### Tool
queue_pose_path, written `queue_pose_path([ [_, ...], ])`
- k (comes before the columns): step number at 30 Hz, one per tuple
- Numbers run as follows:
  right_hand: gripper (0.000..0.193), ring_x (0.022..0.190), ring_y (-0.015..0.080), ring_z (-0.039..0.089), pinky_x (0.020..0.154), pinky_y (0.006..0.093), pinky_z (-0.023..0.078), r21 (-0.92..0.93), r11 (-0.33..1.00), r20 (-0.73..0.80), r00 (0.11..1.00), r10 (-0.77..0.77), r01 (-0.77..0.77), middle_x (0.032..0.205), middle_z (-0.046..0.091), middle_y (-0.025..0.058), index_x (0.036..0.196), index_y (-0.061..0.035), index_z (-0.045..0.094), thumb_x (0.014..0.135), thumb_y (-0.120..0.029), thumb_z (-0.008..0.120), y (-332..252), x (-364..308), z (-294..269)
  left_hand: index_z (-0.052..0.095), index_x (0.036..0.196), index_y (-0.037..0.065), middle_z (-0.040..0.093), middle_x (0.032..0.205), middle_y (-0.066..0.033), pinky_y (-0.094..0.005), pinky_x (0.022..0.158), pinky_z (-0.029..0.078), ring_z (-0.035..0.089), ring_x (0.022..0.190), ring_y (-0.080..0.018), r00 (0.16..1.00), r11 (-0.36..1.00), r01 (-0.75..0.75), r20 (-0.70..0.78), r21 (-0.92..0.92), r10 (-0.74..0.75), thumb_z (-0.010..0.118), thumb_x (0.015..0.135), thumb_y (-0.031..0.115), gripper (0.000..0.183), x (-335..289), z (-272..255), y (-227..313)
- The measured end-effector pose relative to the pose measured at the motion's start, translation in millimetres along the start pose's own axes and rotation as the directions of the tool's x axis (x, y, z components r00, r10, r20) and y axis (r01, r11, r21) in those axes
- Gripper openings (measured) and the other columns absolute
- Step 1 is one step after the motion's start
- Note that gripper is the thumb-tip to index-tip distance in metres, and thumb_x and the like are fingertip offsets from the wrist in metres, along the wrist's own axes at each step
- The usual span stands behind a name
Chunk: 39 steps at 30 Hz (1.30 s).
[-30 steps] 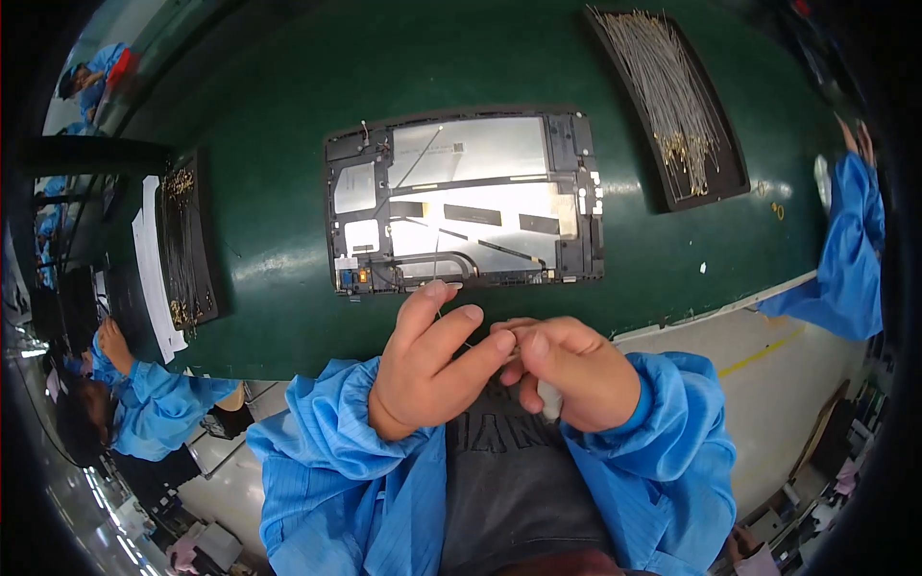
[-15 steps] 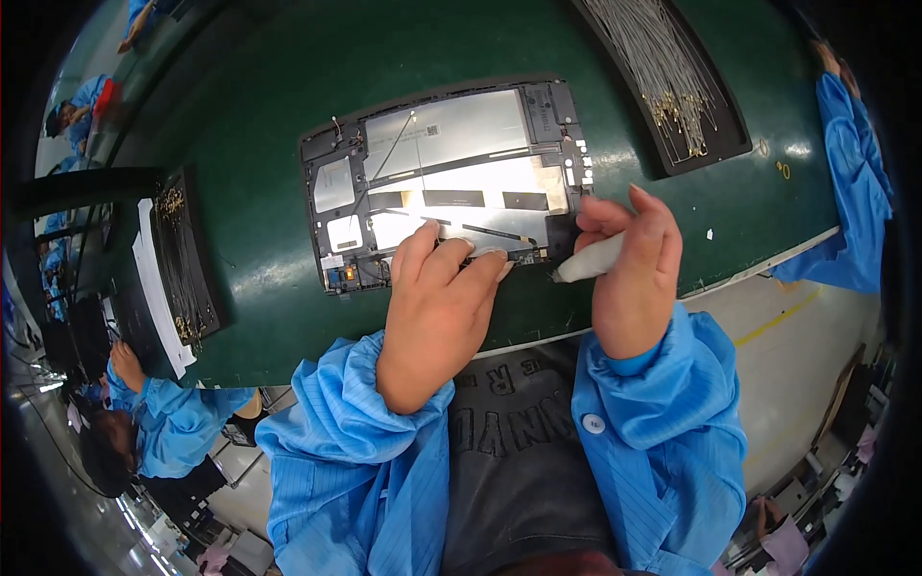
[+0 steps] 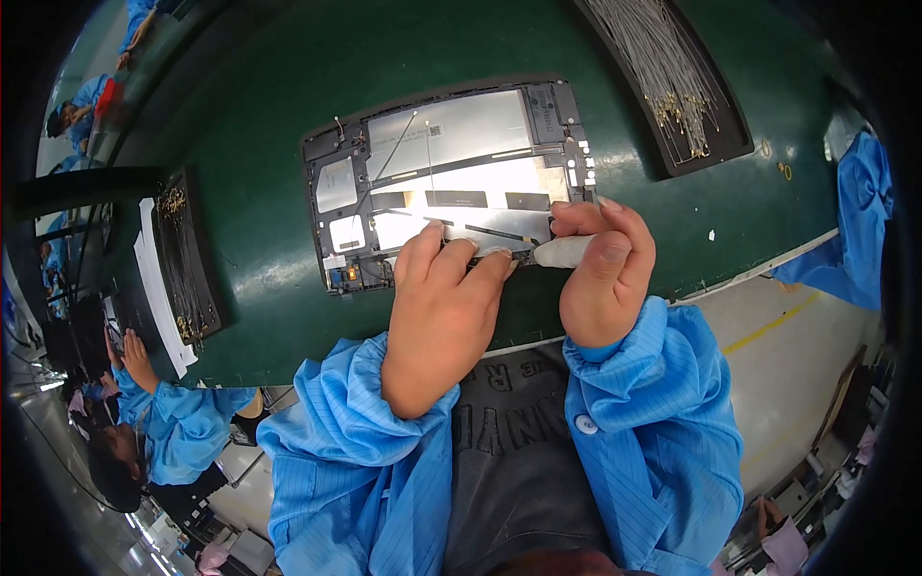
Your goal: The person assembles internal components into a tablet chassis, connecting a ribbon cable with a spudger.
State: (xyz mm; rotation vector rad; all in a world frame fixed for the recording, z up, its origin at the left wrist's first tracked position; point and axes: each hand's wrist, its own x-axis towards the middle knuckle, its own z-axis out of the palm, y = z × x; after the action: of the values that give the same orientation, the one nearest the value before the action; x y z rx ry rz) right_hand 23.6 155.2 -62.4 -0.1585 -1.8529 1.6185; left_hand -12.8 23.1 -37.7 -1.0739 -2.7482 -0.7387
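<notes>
While the left hand lies on the central panel, fingers apart, the right hand clamps a white tool. Wires crowd the upper right!

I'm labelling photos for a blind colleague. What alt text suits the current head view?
A person's left hand rests at the near edge of an opened flat electronic device on a green table; a white tapered item at the right hand points at that edge. Black trays of thin cables lie on both sides.
</notes>
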Motion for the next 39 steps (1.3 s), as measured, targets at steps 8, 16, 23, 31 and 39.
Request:
queue_pose_path([
  [8,0.027,0.078,0.0188,0.056,0.067,0.0291,0.044,-0.071,0.996,0.205,0.978,-0.031,0.047,0.087,0.057,0.0135,0.104,-0.0004,0.037,0.085,-0.019,0.042,-6.3,3.3,-5.6,0.059,0.083,0.009,0.049,0.081,-0.0073,-0.0398,0.079,0.034,0.044,0.09,-0.0319,1.0,1.0,0.002,0.014,0.01,-0.002,0.059,0.064,0.01,0.019,1.4,-2.2,1.3],
  [16,0.026,0.072,0.0144,0.052,0.066,0.0262,0.043,0.057,0.998,0.022,1.0,0.022,-0.023,0.083,0.056,0.0124,0.104,0.0,0.036,0.085,-0.017,0.041,0.5,3.6,-2.0,0.059,0.083,0.009,0.049,0.08,-0.007,-0.0393,0.079,0.034,0.044,0.09,-0.0314,1.0,0.999,0.008,-0.024,-0.042,-0.009,0.06,0.065,0.01,0.018,0.6,0.9,-0.9],
  [23,0.026,0.073,0.0135,0.051,0.067,0.0255,0.042,0.02,1.0,0.077,0.997,0.011,-0.013,0.084,0.055,0.0122,0.105,-0.0005,0.035,0.086,-0.017,0.04,1.2,3.2,-3.2,0.059,0.082,0.008,0.049,0.079,-0.0073,-0.0389,0.078,0.034,0.044,0.088,-0.0307,1.0,1.0,0.002,0.012,-0.004,-0.002,0.06,0.066,0.01,0.017,3.1,-3.4,0.4],
  [31,0.026,0.073,0.0135,0.051,0.067,0.0251,0.041,0.014,1.0,0.069,0.998,0.007,-0.008,0.084,0.055,0.0121,0.105,-0.0007,0.035,0.086,-0.018,0.04,2.6,4.1,-2.7,0.059,0.081,0.008,0.049,0.078,-0.0072,-0.0382,0.079,0.034,0.043,0.089,-0.03,1.0,1.0,0.007,0.012,-0.025,-0.006,0.059,0.065,0.01,0.016,5.1,-4.0,-0.1],
  [39,0.027,0.069,0.0126,0.052,0.063,0.0245,0.042,-0.023,0.999,0.143,0.989,-0.042,0.046,0.081,0.056,0.0112,0.105,-0.0013,0.036,0.086,-0.02,0.04,2.0,5.6,-5.7,0.06,0.082,0.008,0.049,0.078,-0.007,-0.0382,0.079,0.034,0.043,0.089,-0.0297,1.0,1.0,-0.003,0.009,-0.014,0.003,0.058,0.064,0.008,0.018,4.4,-4.4,0.9],
])
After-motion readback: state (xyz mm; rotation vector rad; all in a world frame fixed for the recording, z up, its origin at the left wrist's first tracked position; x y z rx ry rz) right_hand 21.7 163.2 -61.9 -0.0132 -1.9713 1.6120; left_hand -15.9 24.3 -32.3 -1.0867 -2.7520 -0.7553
